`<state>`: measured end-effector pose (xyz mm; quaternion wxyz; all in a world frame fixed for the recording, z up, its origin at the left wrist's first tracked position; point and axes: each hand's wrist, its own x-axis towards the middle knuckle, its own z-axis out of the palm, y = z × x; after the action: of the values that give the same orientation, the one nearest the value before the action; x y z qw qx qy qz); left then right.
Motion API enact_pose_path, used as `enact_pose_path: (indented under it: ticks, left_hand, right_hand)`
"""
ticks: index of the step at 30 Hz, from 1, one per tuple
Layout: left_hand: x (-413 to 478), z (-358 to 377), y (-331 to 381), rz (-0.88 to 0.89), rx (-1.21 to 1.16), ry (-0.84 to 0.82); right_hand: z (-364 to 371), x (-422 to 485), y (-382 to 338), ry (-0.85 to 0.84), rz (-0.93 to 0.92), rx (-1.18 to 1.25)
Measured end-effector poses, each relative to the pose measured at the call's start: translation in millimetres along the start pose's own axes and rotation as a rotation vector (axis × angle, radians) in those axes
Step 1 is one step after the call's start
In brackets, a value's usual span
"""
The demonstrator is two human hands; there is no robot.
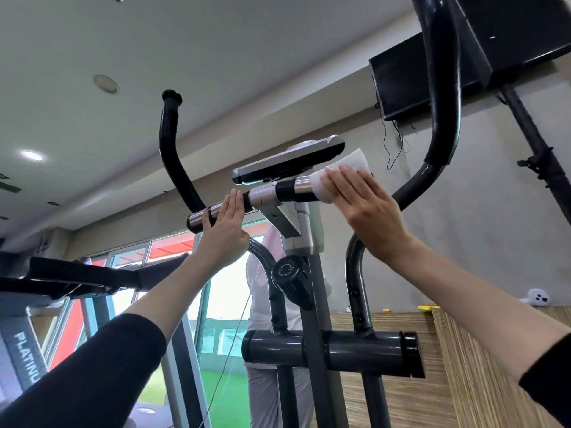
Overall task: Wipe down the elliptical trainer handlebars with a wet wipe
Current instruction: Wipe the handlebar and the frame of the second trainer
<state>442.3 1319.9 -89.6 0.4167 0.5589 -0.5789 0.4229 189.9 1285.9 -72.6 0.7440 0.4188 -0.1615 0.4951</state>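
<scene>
1. White wet wipe (355,162) draped over the right end of the chrome-and-black fixed handlebar (293,189), just below the console (290,162).
2. Right hand (367,211): fingers straight, pressing the wipe against the bar.
3. Left hand (224,230): flat, fingers extended together, resting on the bar's left grip.

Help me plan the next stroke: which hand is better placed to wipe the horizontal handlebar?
Right. The right hand presses the white wipe over the right end of the handlebar. The left hand lies flat against the left section and holds no wipe.
</scene>
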Motion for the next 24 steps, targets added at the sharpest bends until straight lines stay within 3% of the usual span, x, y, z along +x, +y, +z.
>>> enact_pose_path:
  ticks: [4, 16, 24]
  left_hand:
    - [0.0, 0.3, -0.5, 0.009, 0.007, 0.003]
    - [1.7, 1.9, -0.2, -0.009, -0.004, -0.008]
    - [2.4, 0.7, -1.2, -0.017, -0.030, -0.032]
  right_hand:
    - [5.2, -0.3, -6.4, 0.037, 0.051, -0.018]
    - [20.5, 39.7, -53.3, 0.164, -0.022, -0.015]
    - [29.5, 55.0, -79.2, 0.029, -0.023, 0.055]
